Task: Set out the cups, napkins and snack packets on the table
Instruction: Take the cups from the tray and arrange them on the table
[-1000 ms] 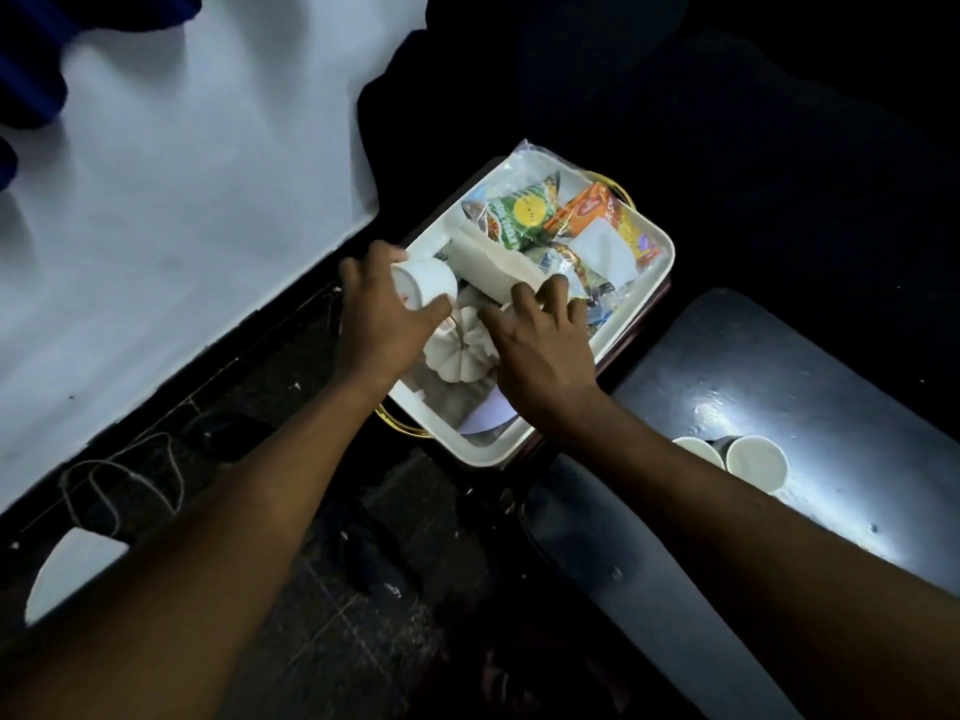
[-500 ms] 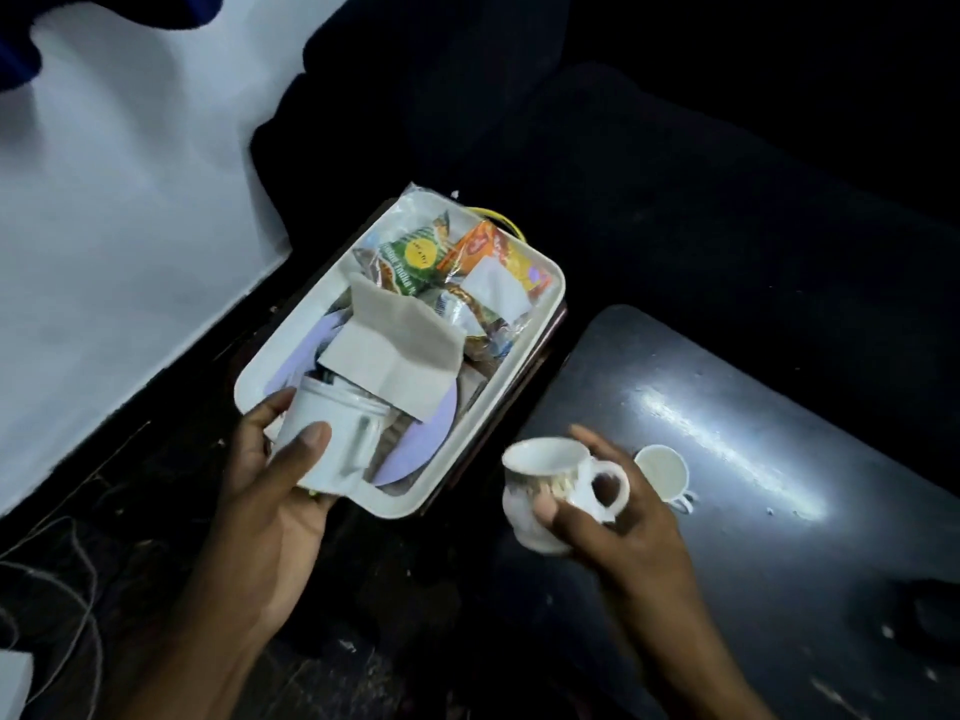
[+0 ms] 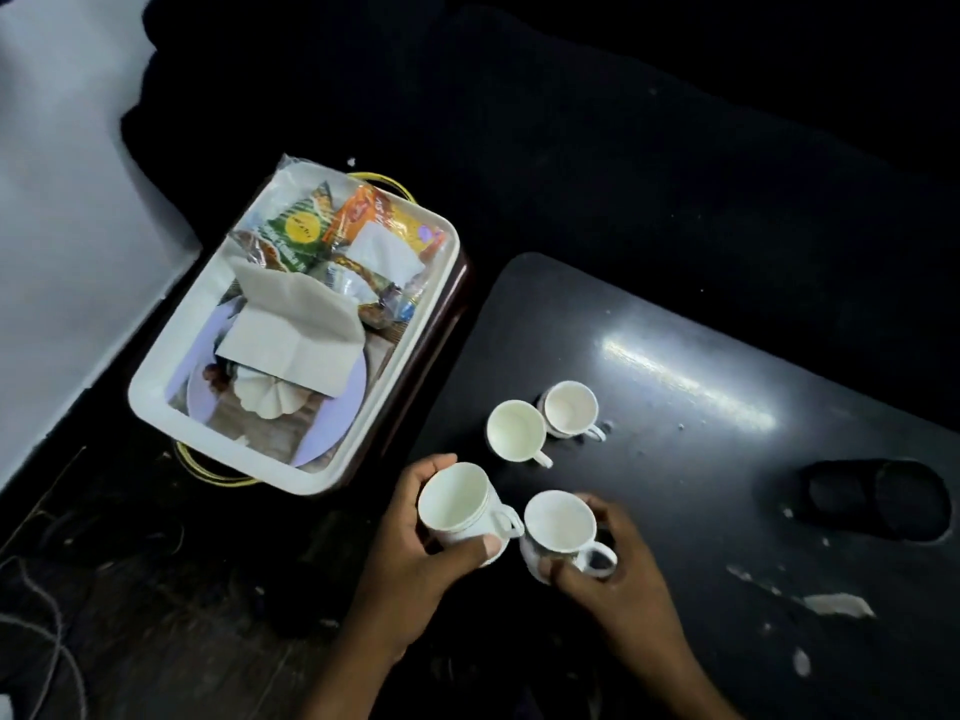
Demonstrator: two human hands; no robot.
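My left hand point(image 3: 415, 558) grips a plain white cup point(image 3: 457, 501) at the near left edge of the black table point(image 3: 701, 511). Beside it, my right hand point(image 3: 613, 574) holds a patterned white cup point(image 3: 558, 527) by its base and handle, low over the table. Two more white cups point(image 3: 517, 428) point(image 3: 570, 407) stand side by side on the table just beyond. The white tray point(image 3: 156, 387) to the left holds folded napkins point(image 3: 296, 324), a white ribbed cup point(image 3: 267, 400) under them, and snack packets point(image 3: 332, 231) at its far end.
A dark cylindrical object point(image 3: 872, 498) lies on the table's right side. White scraps point(image 3: 836, 605) dot the near right of the table. A white wall point(image 3: 62, 226) runs along the left. Cables point(image 3: 47, 641) lie on the dark floor at lower left.
Both hands lifted cups out of the tray and carried them right to the table. The view shifted right, and now two cups on the table show clearly.
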